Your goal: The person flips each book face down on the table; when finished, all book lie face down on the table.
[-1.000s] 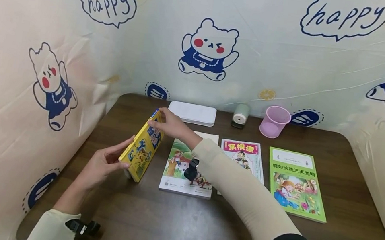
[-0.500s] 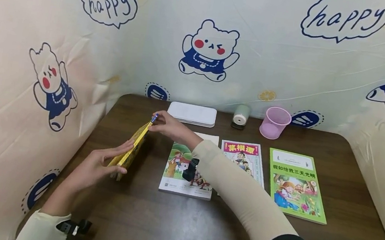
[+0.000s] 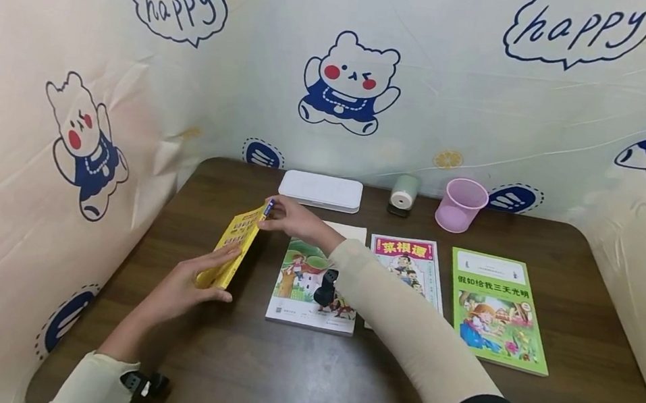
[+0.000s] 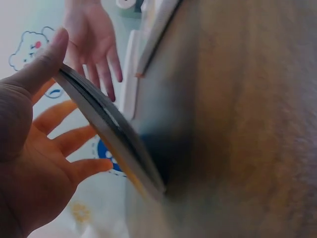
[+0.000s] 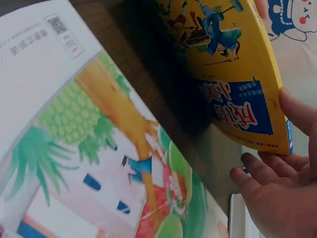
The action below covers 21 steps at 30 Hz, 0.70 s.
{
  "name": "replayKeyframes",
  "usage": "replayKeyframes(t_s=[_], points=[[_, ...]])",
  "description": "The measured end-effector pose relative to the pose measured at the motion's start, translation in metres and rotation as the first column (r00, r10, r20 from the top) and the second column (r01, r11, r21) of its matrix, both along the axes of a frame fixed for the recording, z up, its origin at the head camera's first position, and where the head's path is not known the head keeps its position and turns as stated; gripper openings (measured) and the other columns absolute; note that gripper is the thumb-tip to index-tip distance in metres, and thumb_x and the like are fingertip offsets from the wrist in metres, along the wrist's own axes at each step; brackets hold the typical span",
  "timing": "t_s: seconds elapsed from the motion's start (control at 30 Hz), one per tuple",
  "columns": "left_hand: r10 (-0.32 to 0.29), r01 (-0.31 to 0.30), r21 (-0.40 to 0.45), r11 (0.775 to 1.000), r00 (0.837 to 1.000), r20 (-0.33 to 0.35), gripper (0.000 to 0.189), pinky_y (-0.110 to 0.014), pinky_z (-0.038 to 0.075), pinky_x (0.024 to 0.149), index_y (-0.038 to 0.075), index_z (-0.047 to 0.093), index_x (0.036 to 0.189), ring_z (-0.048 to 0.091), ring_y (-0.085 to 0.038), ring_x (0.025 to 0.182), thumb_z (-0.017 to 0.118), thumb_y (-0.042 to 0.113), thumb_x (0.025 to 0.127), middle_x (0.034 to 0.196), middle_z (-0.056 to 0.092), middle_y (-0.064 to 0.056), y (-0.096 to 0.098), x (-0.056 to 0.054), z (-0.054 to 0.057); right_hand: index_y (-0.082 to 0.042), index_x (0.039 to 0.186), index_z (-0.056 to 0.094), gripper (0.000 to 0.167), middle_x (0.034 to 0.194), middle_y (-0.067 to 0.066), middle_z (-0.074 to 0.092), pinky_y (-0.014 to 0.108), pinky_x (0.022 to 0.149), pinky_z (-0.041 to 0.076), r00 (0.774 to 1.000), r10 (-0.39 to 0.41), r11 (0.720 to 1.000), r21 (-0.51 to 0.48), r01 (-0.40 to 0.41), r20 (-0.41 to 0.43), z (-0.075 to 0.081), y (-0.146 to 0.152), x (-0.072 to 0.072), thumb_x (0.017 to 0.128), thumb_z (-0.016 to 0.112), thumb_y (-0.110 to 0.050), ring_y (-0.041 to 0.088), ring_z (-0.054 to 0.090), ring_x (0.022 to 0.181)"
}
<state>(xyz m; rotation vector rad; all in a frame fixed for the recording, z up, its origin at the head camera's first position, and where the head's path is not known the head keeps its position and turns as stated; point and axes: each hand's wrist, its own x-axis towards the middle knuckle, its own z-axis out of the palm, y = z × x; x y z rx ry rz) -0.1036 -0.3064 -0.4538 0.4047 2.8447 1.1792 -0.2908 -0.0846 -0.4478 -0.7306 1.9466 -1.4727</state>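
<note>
A yellow book (image 3: 234,244) is held tilted on its long edge at the left of the table, its spine up. My left hand (image 3: 190,279) grips its near end, thumb on one side and fingers on the other. In the left wrist view the book's page edges (image 4: 116,126) run beside the thumb. At the far end my right hand (image 3: 296,218) pinches the blue-tipped corner between thumb and fingers. The right wrist view shows the cover's blue title panel (image 5: 240,106) facing the neighbouring white-and-green picture book (image 3: 313,278), which lies flat and is partly under my right forearm.
Right of it lie a pink-titled book (image 3: 408,250), partly hidden by the sleeve, and a green book (image 3: 498,313). Along the back stand a white flat case (image 3: 321,191), a pale green cylindrical object (image 3: 404,193) and a pink cup (image 3: 461,206). Patterned cloth (image 3: 242,68) encloses the table.
The yellow book has turned about its spine, so its opposite cover now faces the head camera instead of the illustrated one. Both hands still hold it, and have shifted slightly.
</note>
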Motion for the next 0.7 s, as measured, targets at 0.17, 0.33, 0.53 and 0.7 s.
replayKeyframes(t_s=[0.17, 0.33, 0.53, 0.7], points=[[-0.012, 0.014, -0.063, 0.998, 1.000, 0.023, 0.082, -0.069, 0.029, 0.115, 0.028, 0.050, 0.155, 0.033, -0.042, 0.151, 0.088, 0.020, 0.082, 0.166, 0.034, -0.011, -0.003, -0.003, -0.013, -0.005, 0.155, 0.039, 0.072, 0.152, 0.014, 0.053, 0.040, 0.114, 0.044, 0.997, 0.009, 0.996, 0.086, -0.002, -0.081, -0.009, 0.001, -0.003, 0.096, 0.076, -0.022, 0.026, 0.046, 0.145], [-0.003, 0.009, -0.082, 0.997, 0.997, 0.074, 0.081, -0.069, 0.025, 0.118, 0.031, 0.048, 0.156, 0.023, -0.040, 0.155, 0.086, 0.026, 0.085, 0.170, 0.027, -0.009, -0.002, -0.007, -0.020, -0.010, 0.160, 0.035, 0.078, 0.157, 0.013, 0.047, 0.042, 0.111, 0.048, 0.983, -0.002, 0.975, 0.216, 0.043, -0.184, -0.014, 0.002, -0.003, 0.096, 0.075, -0.031, 0.027, 0.048, 0.141], [0.021, -0.006, -0.128, 0.992, 0.993, 0.116, 0.080, -0.072, 0.021, 0.118, 0.035, 0.048, 0.155, 0.019, -0.042, 0.156, 0.086, 0.034, 0.084, 0.170, 0.026, -0.010, 0.004, -0.013, -0.022, -0.012, 0.162, 0.033, 0.078, 0.164, 0.011, 0.039, 0.042, 0.120, 0.037, 0.953, 0.033, 0.939, 0.337, 0.074, -0.300, -0.020, 0.000, -0.004, 0.098, 0.072, -0.035, 0.027, 0.038, 0.150], [0.051, -0.024, -0.206, 0.978, 0.991, 0.126, 0.079, -0.083, 0.011, 0.112, 0.038, 0.049, 0.154, 0.019, -0.046, 0.155, 0.086, 0.041, 0.084, 0.169, 0.029, -0.011, 0.012, -0.017, -0.025, -0.008, 0.162, 0.031, 0.078, 0.165, 0.012, 0.036, 0.042, 0.123, 0.031, 0.919, 0.104, 0.908, 0.414, 0.069, -0.379, -0.026, 0.001, -0.006, 0.100, 0.069, -0.037, 0.027, 0.035, 0.152]])
